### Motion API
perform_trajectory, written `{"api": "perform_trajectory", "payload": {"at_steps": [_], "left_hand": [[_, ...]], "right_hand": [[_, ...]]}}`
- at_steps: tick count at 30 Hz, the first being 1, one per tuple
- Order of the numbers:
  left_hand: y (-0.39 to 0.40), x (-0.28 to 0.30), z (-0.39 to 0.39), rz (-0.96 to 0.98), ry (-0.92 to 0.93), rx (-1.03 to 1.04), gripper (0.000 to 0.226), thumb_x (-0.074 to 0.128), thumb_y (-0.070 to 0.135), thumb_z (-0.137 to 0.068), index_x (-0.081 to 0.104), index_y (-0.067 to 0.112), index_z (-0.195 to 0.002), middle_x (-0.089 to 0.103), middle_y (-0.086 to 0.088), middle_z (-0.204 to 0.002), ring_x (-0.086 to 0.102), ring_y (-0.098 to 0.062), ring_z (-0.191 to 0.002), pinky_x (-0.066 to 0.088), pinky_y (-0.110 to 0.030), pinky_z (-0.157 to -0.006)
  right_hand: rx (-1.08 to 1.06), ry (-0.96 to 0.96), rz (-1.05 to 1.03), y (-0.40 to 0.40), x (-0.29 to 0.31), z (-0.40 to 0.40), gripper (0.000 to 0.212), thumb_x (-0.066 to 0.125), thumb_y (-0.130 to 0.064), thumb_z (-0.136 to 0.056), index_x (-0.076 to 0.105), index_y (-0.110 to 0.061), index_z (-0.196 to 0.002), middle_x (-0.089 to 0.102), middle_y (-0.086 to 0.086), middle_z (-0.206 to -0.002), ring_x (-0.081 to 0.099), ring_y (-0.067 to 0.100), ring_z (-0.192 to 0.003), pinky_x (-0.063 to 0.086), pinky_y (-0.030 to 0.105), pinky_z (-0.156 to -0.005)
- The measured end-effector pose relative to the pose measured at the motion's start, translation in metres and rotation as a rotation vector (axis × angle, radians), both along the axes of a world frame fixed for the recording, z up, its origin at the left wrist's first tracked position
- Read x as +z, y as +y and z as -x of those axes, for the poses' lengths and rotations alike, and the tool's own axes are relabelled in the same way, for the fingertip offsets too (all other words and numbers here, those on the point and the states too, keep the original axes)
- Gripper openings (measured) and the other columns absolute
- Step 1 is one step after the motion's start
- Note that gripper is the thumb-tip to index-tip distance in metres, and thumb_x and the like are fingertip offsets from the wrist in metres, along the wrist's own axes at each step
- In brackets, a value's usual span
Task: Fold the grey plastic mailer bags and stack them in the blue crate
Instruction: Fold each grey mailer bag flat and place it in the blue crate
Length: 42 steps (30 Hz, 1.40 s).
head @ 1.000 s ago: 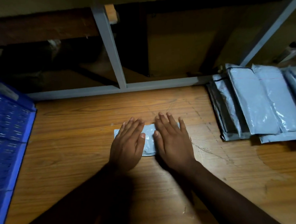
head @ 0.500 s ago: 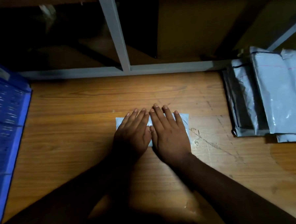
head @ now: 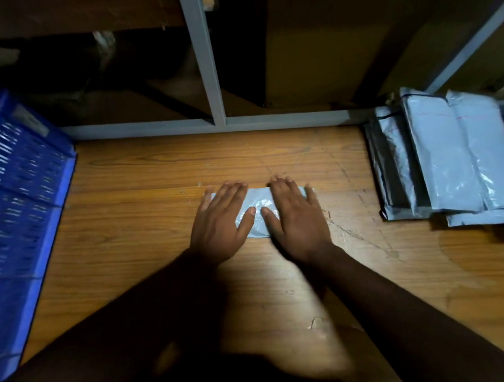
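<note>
Fingers (head: 230, 192) of both my hands lie straight and flat on the folded mailer bag (head: 257, 212), pressing it to the table (head: 147, 214). My left hand (head: 220, 221) covers its left end, my right hand (head: 297, 217) its right end, and the thumbs nearly meet over the bare grey strip between them. The bag sits mid-table, in front of the grey shelf frame (head: 207, 76). Well apart to the right lies the pile of unfolded mailer bags (head: 453, 157). At the left table edge stands the blue crate (head: 20, 203), its inside hidden from me.
</note>
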<state>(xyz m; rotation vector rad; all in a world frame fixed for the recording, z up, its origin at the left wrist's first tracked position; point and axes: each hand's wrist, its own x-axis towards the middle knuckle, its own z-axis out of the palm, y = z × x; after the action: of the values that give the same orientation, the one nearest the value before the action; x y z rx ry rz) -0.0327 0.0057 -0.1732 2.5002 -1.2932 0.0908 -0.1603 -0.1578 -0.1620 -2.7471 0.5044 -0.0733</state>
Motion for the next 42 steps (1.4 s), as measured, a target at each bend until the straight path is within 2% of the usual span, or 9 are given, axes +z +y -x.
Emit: {"api": "perform_trajectory", "payload": {"at_steps": [13, 16, 19, 22, 24, 28, 31, 35, 42], "left_hand": [[0.007, 0.009, -0.003, -0.128, 0.184, 0.028, 0.081, 0.014, 0.071, -0.101, 0.029, 0.019, -0.162, 0.023, 0.0, -0.17, 0.014, -0.019, -0.158, 0.012, -0.046, -0.128], [0.014, 0.026, -0.015, -0.257, 0.351, -0.044, 0.087, 0.025, 0.076, -0.097, 0.011, 0.024, -0.165, 0.004, 0.007, -0.173, -0.004, -0.008, -0.158, -0.006, -0.042, -0.128], [0.019, 0.053, -0.028, -0.353, 0.394, -0.086, 0.095, 0.046, 0.081, -0.089, 0.019, 0.028, -0.163, 0.016, 0.006, -0.171, 0.006, -0.009, -0.157, -0.01, -0.043, -0.127], [0.021, 0.079, -0.033, -0.397, 0.441, -0.083, 0.096, 0.069, 0.075, -0.079, 0.032, 0.034, -0.157, 0.035, 0.007, -0.16, 0.021, -0.021, -0.152, 0.006, -0.043, -0.125], [0.03, 0.089, -0.036, -0.335, 0.483, -0.083, 0.084, 0.079, 0.064, -0.077, 0.045, 0.035, -0.149, 0.047, 0.011, -0.143, 0.037, -0.016, -0.138, 0.033, -0.036, -0.109], [0.069, 0.113, -0.043, -0.252, 0.558, -0.06, 0.054, 0.085, 0.048, -0.077, 0.059, 0.043, -0.123, 0.057, 0.023, -0.118, 0.055, -0.005, -0.112, 0.05, -0.03, -0.087], [0.111, 0.148, -0.042, -0.227, 0.505, 0.007, 0.042, 0.083, 0.048, -0.078, 0.054, 0.05, -0.108, 0.059, 0.027, -0.106, 0.056, 0.003, -0.098, 0.053, -0.035, -0.085], [0.188, 0.206, -0.045, 0.065, 0.331, 0.103, 0.038, 0.081, 0.052, -0.078, 0.061, 0.036, -0.107, 0.062, 0.023, -0.096, 0.058, 0.003, -0.087, 0.052, -0.035, -0.08], [0.345, 0.288, -0.077, 0.223, 0.03, 0.334, 0.051, 0.077, 0.054, -0.081, 0.066, 0.031, -0.126, 0.069, 0.015, -0.113, 0.062, -0.001, -0.094, 0.05, -0.029, -0.083]], "right_hand": [[-0.018, -0.04, -0.049, -0.006, -0.005, 0.016, 0.069, 0.027, -0.056, -0.109, 0.018, -0.016, -0.165, 0.013, 0.001, -0.173, 0.007, 0.023, -0.16, 0.006, 0.044, -0.129], [0.011, 0.015, -0.11, -0.012, 0.007, 0.014, 0.075, 0.029, -0.061, -0.104, 0.023, -0.017, -0.164, 0.021, 0.002, -0.171, 0.014, 0.027, -0.158, 0.009, 0.051, -0.127], [0.09, 0.069, -0.102, -0.024, 0.032, 0.006, 0.083, 0.052, -0.067, -0.09, 0.037, -0.021, -0.157, 0.046, 0.003, -0.155, 0.036, 0.027, -0.147, 0.009, 0.059, -0.123], [0.15, 0.109, -0.077, -0.023, 0.056, -0.006, 0.087, 0.073, -0.062, -0.081, 0.043, -0.025, -0.154, 0.055, 0.005, -0.14, 0.047, 0.026, -0.135, 0.011, 0.058, -0.124], [0.187, 0.087, -0.018, -0.014, 0.069, -0.013, 0.078, 0.077, -0.058, -0.077, 0.053, -0.026, -0.143, 0.058, 0.004, -0.129, 0.052, 0.025, -0.122, 0.024, 0.054, -0.119], [0.327, 0.009, 0.005, 0.008, 0.092, -0.027, 0.052, 0.079, -0.042, -0.077, 0.064, -0.029, -0.125, 0.067, -0.003, -0.117, 0.06, 0.023, -0.108, 0.041, 0.039, -0.097], [0.472, -0.134, -0.061, 0.028, 0.117, -0.044, 0.04, 0.076, -0.024, -0.085, 0.067, -0.027, -0.123, 0.072, -0.005, -0.112, 0.061, 0.022, -0.103, 0.043, 0.038, -0.088], [0.656, -0.414, -0.025, 0.067, 0.176, -0.09, 0.026, 0.073, -0.018, -0.091, 0.07, -0.023, -0.116, 0.071, -0.001, -0.11, 0.064, 0.026, -0.102, 0.047, 0.047, -0.091], [0.921, -0.679, 0.1, 0.21, 0.261, -0.202, 0.025, 0.066, -0.027, -0.098, 0.07, -0.019, -0.122, 0.07, 0.004, -0.114, 0.064, 0.031, -0.105, 0.043, 0.05, -0.099]]}}
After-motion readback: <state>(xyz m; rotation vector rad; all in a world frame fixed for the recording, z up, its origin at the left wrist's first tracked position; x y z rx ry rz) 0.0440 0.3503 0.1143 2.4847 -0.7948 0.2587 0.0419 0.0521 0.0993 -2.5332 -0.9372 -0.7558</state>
